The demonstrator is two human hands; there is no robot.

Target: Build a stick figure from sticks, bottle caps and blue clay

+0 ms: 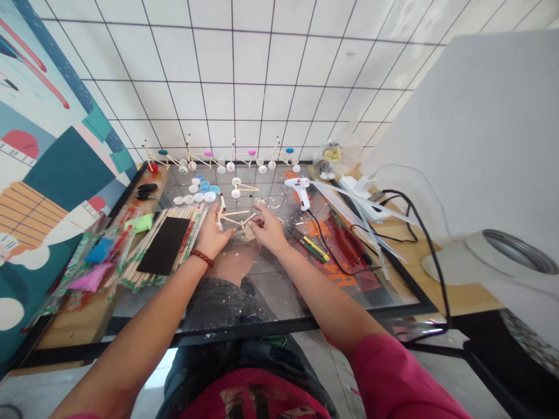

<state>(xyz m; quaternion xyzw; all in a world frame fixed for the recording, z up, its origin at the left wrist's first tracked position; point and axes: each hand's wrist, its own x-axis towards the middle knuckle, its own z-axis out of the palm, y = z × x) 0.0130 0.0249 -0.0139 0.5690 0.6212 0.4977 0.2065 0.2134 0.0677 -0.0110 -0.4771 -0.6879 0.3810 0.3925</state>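
Both my hands meet at the middle of a glass tabletop [279, 291]. My left hand [212, 234], with a red bead bracelet on the wrist, is closed on a small frame of thin wooden sticks [236, 217] with a white bottle cap at its end. My right hand [267, 228] pinches the right end of the same stick frame. A pale round cap lies on the glass just under the frame between my hands.
Several finished stick-and-cap models [205, 158] stand along the tiled wall. Loose bottle caps [201, 191], a white glue gun [299, 187] with a black cord, bundles of sticks under a black card [165, 245], scissors [146, 190] and coloured packets [94, 262] surround my hands.
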